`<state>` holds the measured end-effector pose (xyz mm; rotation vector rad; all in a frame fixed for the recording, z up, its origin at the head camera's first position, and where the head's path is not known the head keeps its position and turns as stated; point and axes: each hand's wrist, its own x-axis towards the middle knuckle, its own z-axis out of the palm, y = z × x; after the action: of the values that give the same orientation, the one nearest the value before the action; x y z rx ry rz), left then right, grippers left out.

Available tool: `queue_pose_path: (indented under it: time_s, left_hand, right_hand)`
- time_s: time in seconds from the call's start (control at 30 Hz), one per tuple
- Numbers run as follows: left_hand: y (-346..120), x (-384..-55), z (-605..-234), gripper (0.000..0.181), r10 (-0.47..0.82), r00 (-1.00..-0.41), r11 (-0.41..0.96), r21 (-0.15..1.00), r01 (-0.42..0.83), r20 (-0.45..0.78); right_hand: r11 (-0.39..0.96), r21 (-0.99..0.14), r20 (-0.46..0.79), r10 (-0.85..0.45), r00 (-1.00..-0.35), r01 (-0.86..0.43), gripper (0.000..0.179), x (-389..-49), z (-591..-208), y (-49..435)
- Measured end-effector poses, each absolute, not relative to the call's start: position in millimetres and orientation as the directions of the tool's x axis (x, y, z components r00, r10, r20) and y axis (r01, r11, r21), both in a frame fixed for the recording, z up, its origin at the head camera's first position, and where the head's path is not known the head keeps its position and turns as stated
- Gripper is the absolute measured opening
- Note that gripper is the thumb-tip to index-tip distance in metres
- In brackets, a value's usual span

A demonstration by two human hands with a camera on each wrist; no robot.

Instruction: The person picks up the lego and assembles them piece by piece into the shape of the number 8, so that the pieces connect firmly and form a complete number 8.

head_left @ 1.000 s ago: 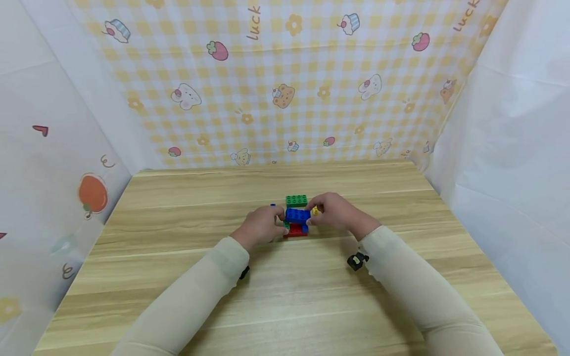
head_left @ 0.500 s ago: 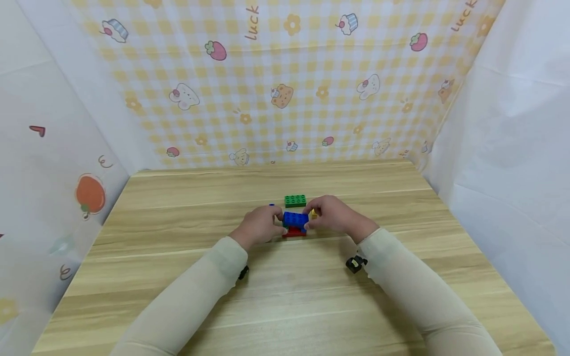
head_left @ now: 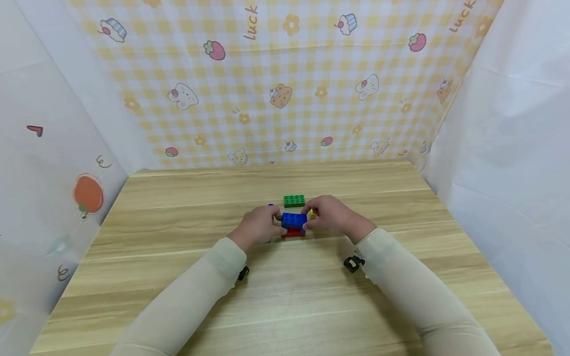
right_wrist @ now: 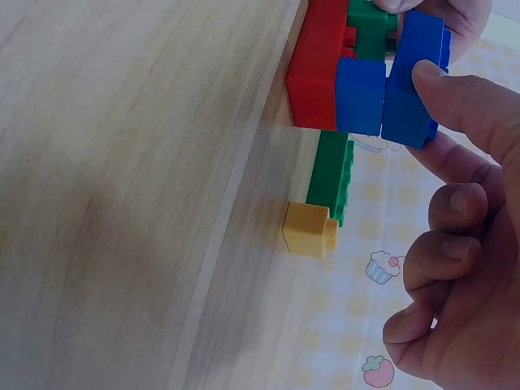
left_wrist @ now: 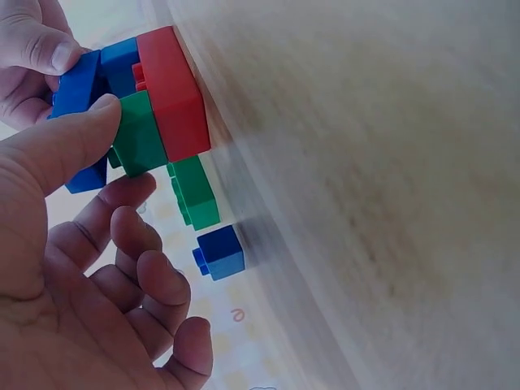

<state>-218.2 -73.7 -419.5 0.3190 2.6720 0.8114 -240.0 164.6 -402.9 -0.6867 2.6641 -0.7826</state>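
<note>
My right hand (head_left: 331, 213) pinches a long blue brick (right_wrist: 412, 77) between thumb and index finger. It lies above a red brick (right_wrist: 317, 69), which rests on the table and bears a small blue brick (right_wrist: 360, 96) at its right end and a small green brick (left_wrist: 140, 134) at its left. The long brick is close over the small blue one; whether they touch I cannot tell. A gap shows between it and the green brick. My left hand (head_left: 258, 225) holds the small green brick between thumb and index finger, its other fingers loosely bent.
Behind the stack, a long green brick (head_left: 294, 200) lies on the wooden table (head_left: 285, 296). A loose small blue brick (left_wrist: 221, 253) stands to the left, and a small yellow brick (right_wrist: 307, 230) to the right. A checked cloth (head_left: 249, 64) hangs at the back.
The long blue brick has come down toward the stack and sits more level, covering more of the red brick. My right hand has moved down slightly with it; the left hand keeps its place.
</note>
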Motion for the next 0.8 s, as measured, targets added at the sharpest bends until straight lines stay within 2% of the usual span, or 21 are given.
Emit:
queue_pose_path:
  time_s: [0.17,0.33,0.53,0.8]
  left_hand:
    - [-75.8,-218.3,-420.6,0.037,0.318,-0.920,0.798,0.589,0.130,-0.227]
    - [-77.9,-217.4,-418.9,0.040,0.368,-0.916,0.732,0.657,0.181,-0.158]
    - [-79.8,-215.9,-418.1,0.030,0.397,-0.913,0.704,0.669,0.238,-0.092]
    - [-81.0,-215.9,-418.9,0.026,0.403,-0.909,0.709,0.663,0.240,-0.102]
  right_hand:
    - [0.750,-0.557,-0.141,-0.509,-0.849,-0.357,0.031,-240.3,-402.5,163.2]
    - [0.757,-0.543,-0.144,-0.510,-0.848,-0.363,0.031,-240.3,-401.3,163.0]
    - [0.759,-0.537,-0.140,-0.511,-0.848,-0.369,0.032,-240.2,-401.0,161.8]
    - [0.768,-0.529,-0.155,-0.506,-0.848,-0.362,0.033,-239.4,-400.5,161.0]
